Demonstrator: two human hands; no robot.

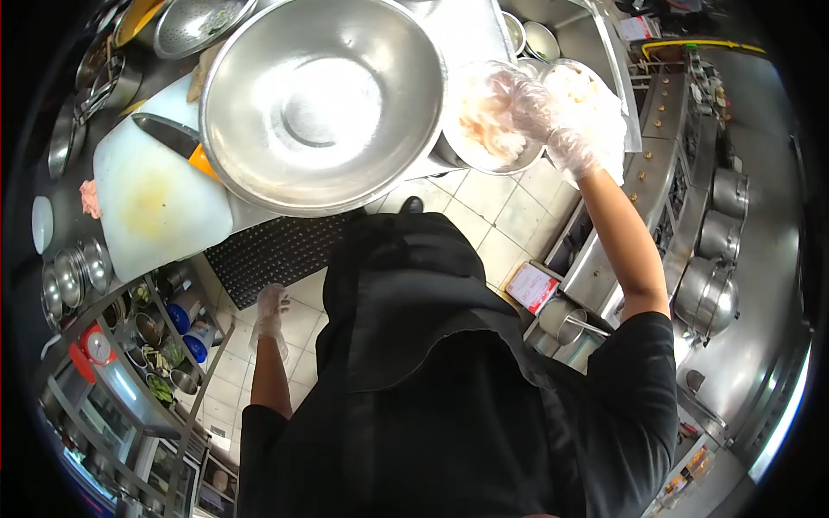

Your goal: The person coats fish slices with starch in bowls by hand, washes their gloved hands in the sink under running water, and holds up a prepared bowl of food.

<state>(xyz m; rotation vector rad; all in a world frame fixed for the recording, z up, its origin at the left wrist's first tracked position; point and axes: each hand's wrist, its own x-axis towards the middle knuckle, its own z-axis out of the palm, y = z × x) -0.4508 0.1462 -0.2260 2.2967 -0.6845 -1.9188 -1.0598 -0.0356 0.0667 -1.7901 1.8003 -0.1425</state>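
Note:
A clear plastic glove covers my right hand (527, 105), which is in a metal bowl (451, 148) of pale pinkish food (488, 129); its fingers are partly lost in glare, so their grip is unclear. Left of that bowl stands a large, empty steel bowl (324, 104) on the counter. My left hand (273, 309), also gloved, hangs low beside my body, away from the counter. Its fingers look loosely apart, with nothing in them. A knife with an orange handle (204, 161) lies on the white cutting board (164, 194), partly under the large bowl's edge.
A colander (197, 26) and pans stand at the upper left. Pink meat (90, 199) lies by the board. Small bowls (541, 41) sit near the sink (583, 26). A stove (652, 164) with pots (719, 235) runs along the right; a shelf with a red scale (91, 345) is lower left.

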